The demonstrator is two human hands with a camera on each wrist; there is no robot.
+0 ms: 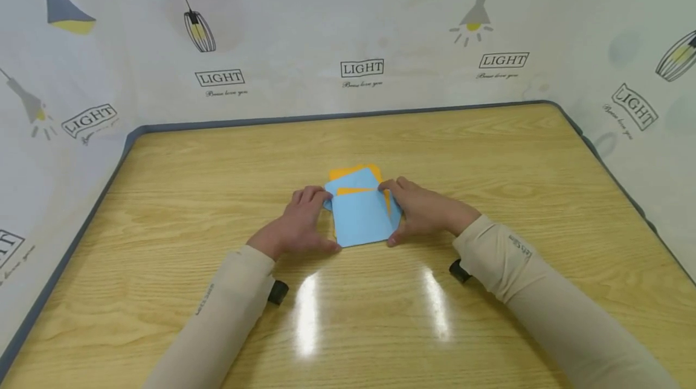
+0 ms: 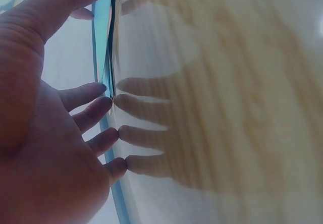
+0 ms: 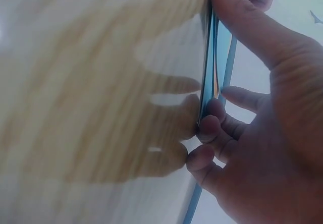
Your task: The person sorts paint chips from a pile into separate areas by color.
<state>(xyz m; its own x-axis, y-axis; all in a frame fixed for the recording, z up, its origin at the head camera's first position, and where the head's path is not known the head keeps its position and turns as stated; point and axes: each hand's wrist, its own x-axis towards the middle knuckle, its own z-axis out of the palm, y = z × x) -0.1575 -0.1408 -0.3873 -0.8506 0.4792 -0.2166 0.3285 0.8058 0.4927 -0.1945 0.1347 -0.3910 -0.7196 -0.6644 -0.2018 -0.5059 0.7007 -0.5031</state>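
A loose pile of several blue and orange square paper sheets lies on the wooden table, its layers fanned at different angles. A blue sheet (image 1: 361,220) is on top, nearest me; a tilted blue sheet (image 1: 353,180) and an orange sheet (image 1: 348,171) stick out behind it. My left hand (image 1: 307,223) holds the pile's left side, thumb at the near corner and fingertips at the far one. On the right side, my right hand (image 1: 421,208) grips the edge, thumb near and index finger over the far corner. In the right wrist view, curled fingers (image 3: 209,128) touch the sheets' edge.
The glossy wooden table (image 1: 190,196) has a dark blue edge strip (image 1: 337,115). White walls (image 1: 293,32) printed with lamps stand around its back and sides. Dark wrist devices (image 1: 278,292) sit under both beige sleeves.
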